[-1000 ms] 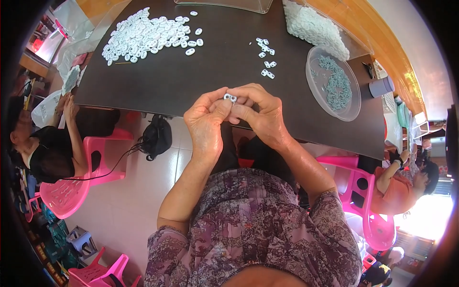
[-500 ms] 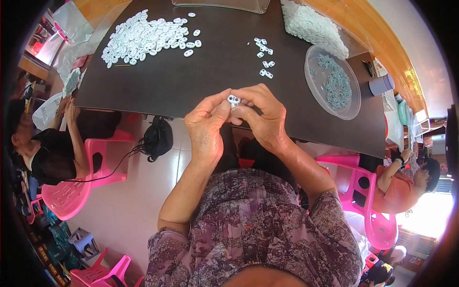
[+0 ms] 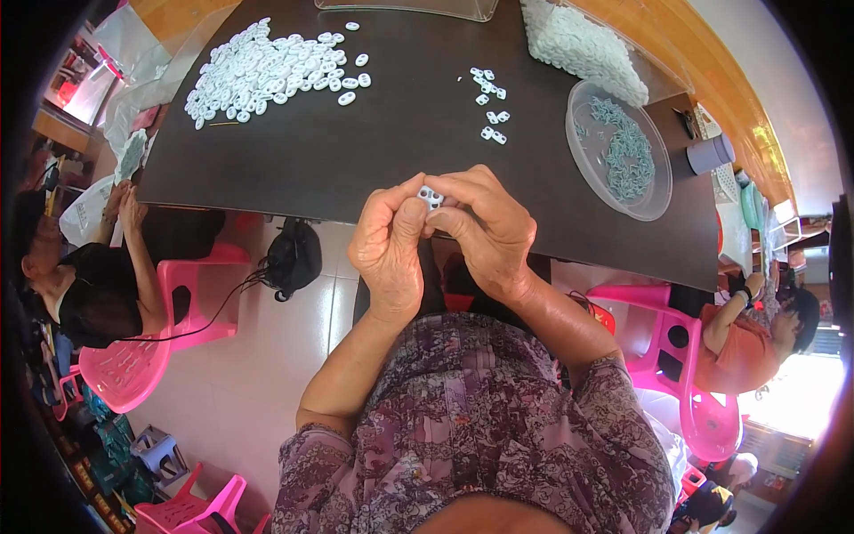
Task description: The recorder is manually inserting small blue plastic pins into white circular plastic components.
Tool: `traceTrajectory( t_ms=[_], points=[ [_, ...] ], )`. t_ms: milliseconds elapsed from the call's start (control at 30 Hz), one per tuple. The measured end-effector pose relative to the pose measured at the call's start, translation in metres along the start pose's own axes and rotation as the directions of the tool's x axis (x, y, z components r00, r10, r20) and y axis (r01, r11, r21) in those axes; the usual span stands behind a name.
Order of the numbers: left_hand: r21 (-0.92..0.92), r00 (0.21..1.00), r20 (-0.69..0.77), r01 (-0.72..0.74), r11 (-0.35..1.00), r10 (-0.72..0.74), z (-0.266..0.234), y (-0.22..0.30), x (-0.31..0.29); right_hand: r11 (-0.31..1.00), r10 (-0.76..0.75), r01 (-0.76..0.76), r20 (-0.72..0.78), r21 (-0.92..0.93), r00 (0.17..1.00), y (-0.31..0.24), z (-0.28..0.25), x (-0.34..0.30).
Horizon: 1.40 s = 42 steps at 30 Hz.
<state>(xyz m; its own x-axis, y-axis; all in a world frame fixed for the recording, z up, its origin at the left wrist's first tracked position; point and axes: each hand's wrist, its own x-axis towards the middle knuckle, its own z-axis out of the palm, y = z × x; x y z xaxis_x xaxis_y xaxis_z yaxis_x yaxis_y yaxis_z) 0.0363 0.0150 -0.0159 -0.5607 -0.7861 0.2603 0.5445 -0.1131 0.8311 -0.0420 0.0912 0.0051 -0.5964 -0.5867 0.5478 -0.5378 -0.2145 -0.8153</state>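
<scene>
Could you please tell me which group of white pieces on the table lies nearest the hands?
The small scattered group, between the large heap and the filled clear bag, which both lie farther away.

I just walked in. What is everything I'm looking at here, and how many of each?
Table: one, dark brown, centre top
Oval pieces: many, white, heaped left
Stick: one, yellowish, below the heap
Small holed pieces: about ten, white, right of centre
Filled bag: one, clear with white contents, far right
Round tub: one, clear, right
Little pieces: many, grey-green, inside it
Cup-like container: one, greyish purple, right edge
Chairs: at least three, pink, both sides
Other people: at least two, black and orange tops, left and right
Held piece: at least one, white, between the hands
Patterned shirt: one, purplish, bottom
Left hand, right hand: bare, centre
</scene>
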Motion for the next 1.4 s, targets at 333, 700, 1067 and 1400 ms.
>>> traceTrajectory(
  t_ms=[333, 700, 1067, 1400],
  points=[
    [0.03, 0.998, -0.012, 0.056, 0.998, -0.056, 0.003, 0.004, 0.003, 0.998, 0.016, -0.016, -0.003, -0.062, 1.0, -0.001, 0.004, -0.002],
    [-0.068, 0.993, 0.09, 0.084, 0.994, -0.078, -0.002, 0.014, 0.004, 1.0, -0.006, 0.006, -0.003, 0.009, 1.0, -0.005, 0.004, -0.005],
    [0.186, 0.99, 0.002, -0.138, 0.973, 0.14, 0.006, 0.006, -0.002, 0.96, -0.218, 0.197, -0.087, -0.201, 0.972, -0.003, 0.016, 0.0],
    [0.335, 0.969, -0.001, -0.231, 0.913, 0.246, 0.007, 0.001, -0.005, 0.942, -0.273, 0.244, -0.101, -0.232, 0.957, 0.004, 0.02, -0.001]
  ],
)
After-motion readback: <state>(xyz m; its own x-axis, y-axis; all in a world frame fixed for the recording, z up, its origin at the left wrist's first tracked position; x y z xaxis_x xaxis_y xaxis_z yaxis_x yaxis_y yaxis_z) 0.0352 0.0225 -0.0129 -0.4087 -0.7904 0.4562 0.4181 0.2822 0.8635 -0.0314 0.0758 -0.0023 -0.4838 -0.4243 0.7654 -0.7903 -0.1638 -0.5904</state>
